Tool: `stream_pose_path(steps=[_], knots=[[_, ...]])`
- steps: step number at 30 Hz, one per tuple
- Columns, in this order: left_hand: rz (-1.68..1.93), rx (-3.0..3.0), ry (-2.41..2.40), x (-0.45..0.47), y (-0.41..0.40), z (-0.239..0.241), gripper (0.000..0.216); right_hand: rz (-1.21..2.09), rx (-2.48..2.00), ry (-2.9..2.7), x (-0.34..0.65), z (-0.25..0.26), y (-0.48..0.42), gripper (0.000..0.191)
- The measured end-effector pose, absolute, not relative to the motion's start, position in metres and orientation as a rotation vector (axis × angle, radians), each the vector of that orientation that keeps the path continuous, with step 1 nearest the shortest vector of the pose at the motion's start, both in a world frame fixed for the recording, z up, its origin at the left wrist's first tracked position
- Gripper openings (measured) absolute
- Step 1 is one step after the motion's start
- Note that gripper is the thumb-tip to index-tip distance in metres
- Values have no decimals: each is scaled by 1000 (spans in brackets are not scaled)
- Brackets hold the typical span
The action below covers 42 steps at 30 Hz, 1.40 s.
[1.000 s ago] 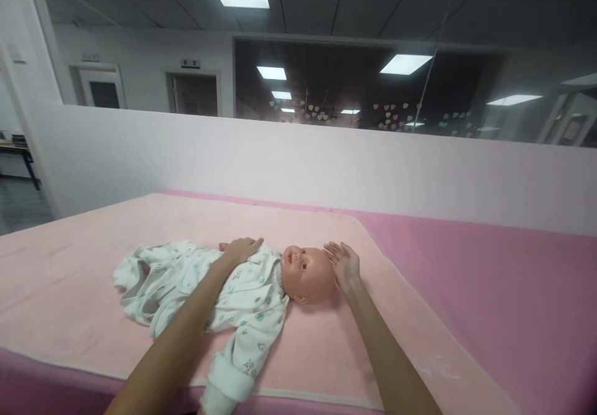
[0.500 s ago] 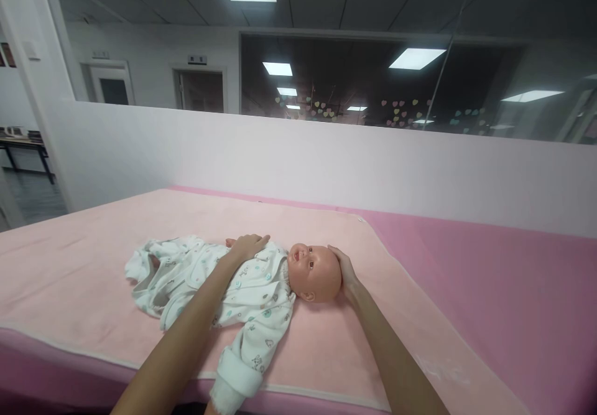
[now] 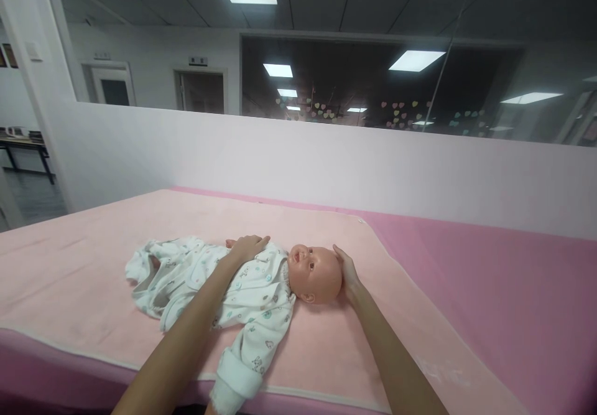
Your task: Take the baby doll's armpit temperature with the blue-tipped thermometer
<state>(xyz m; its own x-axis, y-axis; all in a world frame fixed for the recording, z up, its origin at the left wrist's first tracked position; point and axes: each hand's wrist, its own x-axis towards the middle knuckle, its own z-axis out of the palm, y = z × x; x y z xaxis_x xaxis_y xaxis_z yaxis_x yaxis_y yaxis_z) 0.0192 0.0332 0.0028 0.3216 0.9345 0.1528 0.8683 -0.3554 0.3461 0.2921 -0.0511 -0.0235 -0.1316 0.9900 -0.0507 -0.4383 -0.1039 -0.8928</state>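
A baby doll point(image 3: 315, 273) lies on its back on a peach mat point(image 3: 326, 353), head to the right and legs to the left. It wears a white printed outfit point(image 3: 261, 293) with small teal buttons; one sleeve stretches over the near edge. Resting flat across the doll's chest, my left hand point(image 3: 248, 250) has its fingers extended toward the far side. My right hand point(image 3: 347, 270) is at the crown of the head, fingers stretched and slightly curved beside it; the thumb is hidden.
Under the mat is a pink surface point(image 3: 513, 284), exposed at the right and along the back. A low white wall point(image 3: 326, 160) with glass above borders the far side. At the far left stands a dark-legged table point(image 3: 25, 144).
My right hand's fingertips have shifted slightly to the right, away from the doll's crown. My left hand and the doll stay in place.
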Motion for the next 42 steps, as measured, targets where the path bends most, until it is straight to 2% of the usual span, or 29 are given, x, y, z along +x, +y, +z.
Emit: stream_pose_path(steps=[7,12,16,22,27,36,39,42], knots=[[446,2426,1637,19,36,1,51,1425,-844,-852,294,-22,-47,31],[433,2438,1631,18,36,1,52,1566,-893,-863,286,-20,-54,37],[431,2458,1618,18,36,2,48,1576,-906,-854,282,-16,-60,39],[447,2429,1637,19,31,4,54,1619,-853,-876,277,-8,-69,38],[465,2405,1654,20,26,8,51,1441,-805,-784,290,-11,-62,28],[446,2412,1661,19,26,7,50,1352,-818,-775,297,-11,-55,31],[449,2407,1658,19,27,7,50,1445,-834,-812,286,-9,-62,34],[441,2413,1657,20,28,8,49,1678,-802,-886,275,-2,-74,45]])
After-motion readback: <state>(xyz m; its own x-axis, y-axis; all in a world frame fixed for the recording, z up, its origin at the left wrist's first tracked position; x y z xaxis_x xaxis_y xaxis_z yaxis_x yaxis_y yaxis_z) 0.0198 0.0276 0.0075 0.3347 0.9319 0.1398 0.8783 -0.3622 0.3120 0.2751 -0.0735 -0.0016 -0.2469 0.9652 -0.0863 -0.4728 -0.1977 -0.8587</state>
